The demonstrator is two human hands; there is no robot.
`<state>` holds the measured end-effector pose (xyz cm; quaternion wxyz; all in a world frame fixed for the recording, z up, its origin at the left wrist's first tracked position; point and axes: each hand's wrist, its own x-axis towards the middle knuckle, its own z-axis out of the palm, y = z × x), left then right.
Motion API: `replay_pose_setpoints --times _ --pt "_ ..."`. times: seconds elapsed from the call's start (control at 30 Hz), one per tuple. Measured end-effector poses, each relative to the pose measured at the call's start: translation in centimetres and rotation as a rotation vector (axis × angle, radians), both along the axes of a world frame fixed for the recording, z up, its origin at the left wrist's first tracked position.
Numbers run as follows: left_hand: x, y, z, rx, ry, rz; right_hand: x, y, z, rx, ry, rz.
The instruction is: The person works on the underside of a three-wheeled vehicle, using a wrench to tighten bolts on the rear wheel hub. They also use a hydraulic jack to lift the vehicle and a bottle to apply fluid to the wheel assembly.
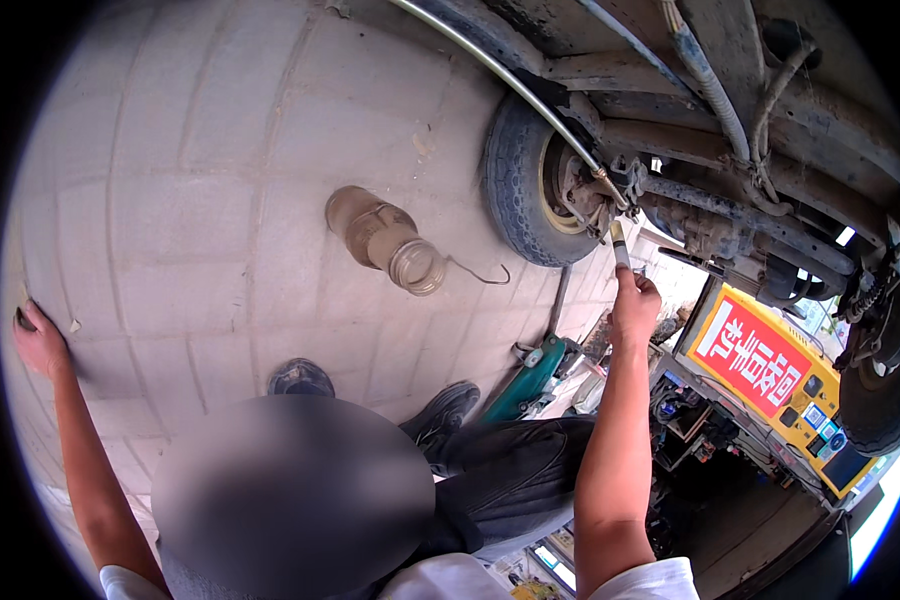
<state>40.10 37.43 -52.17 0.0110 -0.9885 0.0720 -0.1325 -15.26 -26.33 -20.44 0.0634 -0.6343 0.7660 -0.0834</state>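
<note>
Raised toward the underside of a vehicle, my right hand [633, 300] is closed round the handle of a brush [620, 243]. The brush's pale bristles point up at the linkage [625, 185] beside the wheel [535, 180]; whether they touch it I cannot tell. Far off to the left, my left hand [42, 345] is curled by the paved ground, with a small dark thing at its fingers that I cannot make out. A brownish see-through plastic bottle [370, 228] with an open mouth stands between my hands, with a bent wire hook [485, 275] beside it.
A metal tube [490, 65] slopes down to the linkage. Rusty frame beams [690, 145] and a second tyre [880, 385] hang at the right. A green floor jack [530, 375] lies near my shoes [445, 410]. Behind stands a yellow cabinet [820, 400] with a red sign.
</note>
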Motion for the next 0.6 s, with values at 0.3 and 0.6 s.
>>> replay_pose_setpoints --times 0.3,0.6 --pt "-3.1 -8.7 7.8 0.316 0.624 0.315 -3.8 -4.9 7.7 0.24 0.115 0.366" --pt "-20.6 -29.6 26.2 -0.316 0.962 -0.441 -11.4 -8.1 3.3 0.168 -0.245 0.405"
